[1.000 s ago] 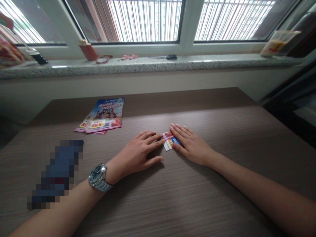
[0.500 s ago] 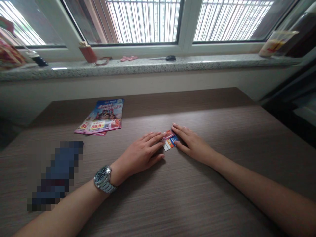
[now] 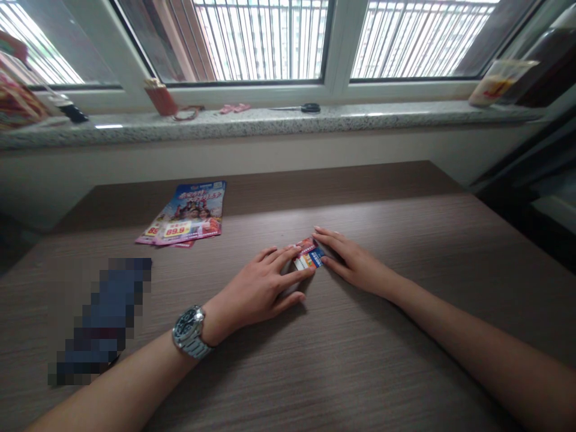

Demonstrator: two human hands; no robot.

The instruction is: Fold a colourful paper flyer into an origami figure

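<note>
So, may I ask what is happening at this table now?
A person has both hands on a small folded paper on the table: the left hand at one side, the right hand at the other. Printed flyers lie farther back, to the left. Scissors rest on the windowsill.

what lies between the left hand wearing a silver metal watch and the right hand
A small multicoloured printed paper, partly under the left hand's fingers, seen in the head view.

left fingers (image 3: pixel 300 275) have spread across the printed paper's (image 3: pixel 308 260) lower edge
</note>
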